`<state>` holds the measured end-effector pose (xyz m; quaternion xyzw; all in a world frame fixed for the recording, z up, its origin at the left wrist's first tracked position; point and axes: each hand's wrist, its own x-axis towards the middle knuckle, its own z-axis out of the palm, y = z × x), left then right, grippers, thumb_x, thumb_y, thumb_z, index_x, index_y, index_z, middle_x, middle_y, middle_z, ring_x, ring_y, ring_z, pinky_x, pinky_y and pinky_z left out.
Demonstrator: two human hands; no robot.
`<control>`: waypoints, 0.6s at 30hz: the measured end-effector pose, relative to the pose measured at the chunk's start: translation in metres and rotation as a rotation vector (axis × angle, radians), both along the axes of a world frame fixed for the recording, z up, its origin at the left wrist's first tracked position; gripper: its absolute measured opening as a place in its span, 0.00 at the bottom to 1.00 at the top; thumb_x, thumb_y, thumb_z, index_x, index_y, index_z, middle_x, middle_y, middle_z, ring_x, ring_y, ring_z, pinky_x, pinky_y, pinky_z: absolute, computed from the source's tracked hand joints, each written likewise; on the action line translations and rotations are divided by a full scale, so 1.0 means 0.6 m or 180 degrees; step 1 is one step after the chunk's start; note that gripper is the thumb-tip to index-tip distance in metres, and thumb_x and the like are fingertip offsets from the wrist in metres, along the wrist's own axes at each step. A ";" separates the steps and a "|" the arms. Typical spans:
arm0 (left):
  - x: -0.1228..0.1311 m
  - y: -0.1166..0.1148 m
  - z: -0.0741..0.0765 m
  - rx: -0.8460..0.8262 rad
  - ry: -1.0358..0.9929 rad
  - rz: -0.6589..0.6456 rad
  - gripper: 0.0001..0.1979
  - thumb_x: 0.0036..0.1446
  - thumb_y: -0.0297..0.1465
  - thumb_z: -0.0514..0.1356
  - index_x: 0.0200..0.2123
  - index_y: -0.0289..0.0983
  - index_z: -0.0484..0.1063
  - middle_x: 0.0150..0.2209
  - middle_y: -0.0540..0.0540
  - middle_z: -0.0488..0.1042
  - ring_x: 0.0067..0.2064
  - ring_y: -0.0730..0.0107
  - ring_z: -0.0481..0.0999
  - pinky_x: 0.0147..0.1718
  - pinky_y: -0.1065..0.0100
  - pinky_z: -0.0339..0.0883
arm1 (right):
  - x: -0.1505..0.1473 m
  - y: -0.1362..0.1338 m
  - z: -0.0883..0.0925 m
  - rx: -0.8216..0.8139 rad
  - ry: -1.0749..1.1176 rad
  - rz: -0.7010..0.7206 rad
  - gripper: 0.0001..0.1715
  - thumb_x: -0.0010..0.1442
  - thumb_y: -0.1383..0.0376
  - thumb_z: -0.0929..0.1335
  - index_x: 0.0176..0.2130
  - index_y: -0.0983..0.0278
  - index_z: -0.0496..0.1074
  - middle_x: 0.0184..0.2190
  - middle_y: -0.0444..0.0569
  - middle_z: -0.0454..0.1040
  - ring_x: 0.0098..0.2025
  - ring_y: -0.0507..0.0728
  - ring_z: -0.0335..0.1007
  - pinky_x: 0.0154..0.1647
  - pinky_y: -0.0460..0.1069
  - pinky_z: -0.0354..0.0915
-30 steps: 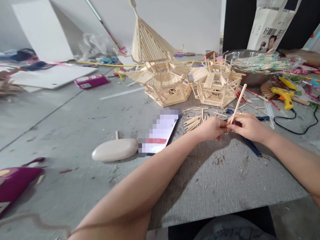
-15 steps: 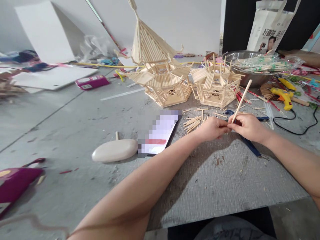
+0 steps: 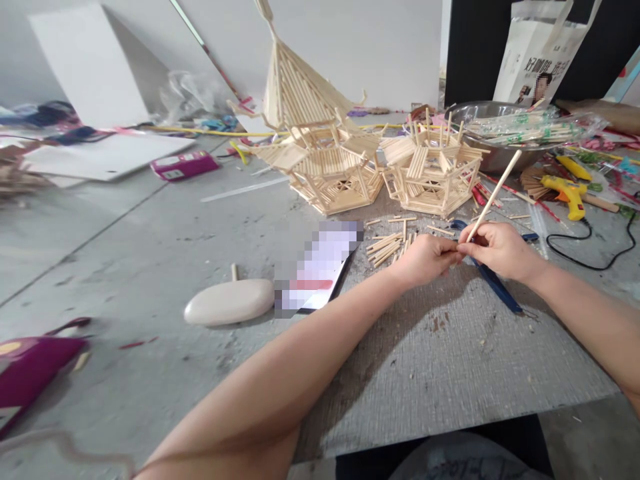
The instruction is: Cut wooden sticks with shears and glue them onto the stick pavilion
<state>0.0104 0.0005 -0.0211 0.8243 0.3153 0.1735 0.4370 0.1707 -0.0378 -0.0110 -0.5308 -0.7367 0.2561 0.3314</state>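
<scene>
A thin pale wooden stick [image 3: 495,195], like a chopstick, slants up and to the right out of my right hand [image 3: 503,252], whose thumb and fingers pinch its lower end. My left hand [image 3: 425,260] is closed, its fingertips meeting those of the right; whatever they grip is hidden. Under and beside my right hand lies a tool with blue handles [image 3: 500,292] on the board. Left of my hands is a pile of short cut sticks [image 3: 384,250]. Behind stand a small stick-built model [image 3: 435,177] and a taller one with a pointed roof [image 3: 305,93].
To the left lie a phone [image 3: 320,267] and a pale oval case [image 3: 230,301]. A metal bowl [image 3: 520,159] with bagged sticks stands at the back right, near a yellow glue gun [image 3: 567,192] and its black cord. Purple boxes [image 3: 185,164] lie on the left.
The stick in my right hand has tipped further to the right. Both hands stay together, with only a slight shift of the right fingers and wrist.
</scene>
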 end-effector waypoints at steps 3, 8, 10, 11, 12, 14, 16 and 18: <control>-0.004 0.002 0.010 0.0274 -0.0075 0.0167 0.11 0.53 0.29 0.52 0.21 0.34 0.68 0.15 0.54 0.65 0.18 0.81 0.64 0.20 0.77 0.57 | 0.011 0.001 0.011 0.0013 -0.0537 -0.0157 0.19 0.53 0.53 0.64 0.38 0.65 0.68 0.32 0.50 0.73 0.27 0.52 0.65 0.28 0.49 0.60; -0.024 0.030 0.023 0.0464 -0.0572 0.1181 0.12 0.53 0.32 0.53 0.21 0.34 0.67 0.16 0.51 0.68 0.19 0.80 0.66 0.21 0.76 0.60 | 0.046 0.001 0.019 -0.0019 -0.2349 -0.0517 0.41 0.42 0.39 0.64 0.42 0.67 0.67 0.44 0.65 0.68 0.42 0.70 0.65 0.36 0.61 0.60; -0.032 0.042 0.023 0.0451 -0.0771 0.1402 0.13 0.53 0.33 0.53 0.20 0.34 0.67 0.17 0.51 0.68 0.19 0.80 0.66 0.21 0.76 0.61 | 0.055 0.002 0.016 -0.0176 -0.2728 -0.0503 0.41 0.35 0.37 0.66 0.37 0.66 0.69 0.40 0.66 0.70 0.42 0.74 0.65 0.37 0.65 0.58; -0.034 0.046 0.022 0.0459 -0.0829 0.1453 0.12 0.52 0.33 0.53 0.20 0.34 0.67 0.17 0.51 0.68 0.19 0.80 0.67 0.21 0.76 0.61 | 0.058 0.002 0.014 -0.0279 -0.2824 -0.0481 0.40 0.34 0.37 0.67 0.35 0.65 0.69 0.37 0.65 0.71 0.40 0.73 0.66 0.37 0.66 0.58; -0.035 0.048 0.021 0.0460 -0.0848 0.1470 0.12 0.52 0.33 0.53 0.20 0.35 0.67 0.16 0.51 0.68 0.18 0.80 0.67 0.21 0.76 0.61 | 0.059 0.002 0.013 -0.0376 -0.2876 -0.0443 0.38 0.33 0.37 0.67 0.33 0.64 0.69 0.33 0.63 0.72 0.37 0.72 0.67 0.36 0.67 0.57; -0.035 0.049 0.018 0.0451 -0.0809 0.1468 0.11 0.51 0.32 0.53 0.20 0.35 0.67 0.15 0.52 0.68 0.18 0.79 0.67 0.21 0.76 0.61 | 0.057 0.001 0.011 -0.0493 -0.2872 -0.0356 0.32 0.33 0.40 0.69 0.28 0.62 0.69 0.26 0.58 0.72 0.33 0.69 0.68 0.36 0.67 0.57; -0.032 0.047 0.016 0.0416 -0.0719 0.1469 0.10 0.51 0.32 0.53 0.21 0.36 0.68 0.14 0.53 0.67 0.17 0.79 0.67 0.21 0.75 0.61 | 0.051 -0.001 0.010 -0.0506 -0.2831 -0.0338 0.24 0.34 0.47 0.71 0.25 0.61 0.67 0.25 0.56 0.71 0.31 0.67 0.68 0.36 0.65 0.57; -0.031 0.045 0.016 0.0414 -0.0646 0.1496 0.10 0.51 0.32 0.54 0.22 0.36 0.69 0.13 0.54 0.65 0.16 0.79 0.66 0.21 0.75 0.60 | 0.042 -0.003 0.008 -0.0427 -0.2909 -0.0363 0.17 0.38 0.54 0.70 0.26 0.62 0.68 0.27 0.57 0.72 0.32 0.66 0.68 0.35 0.64 0.58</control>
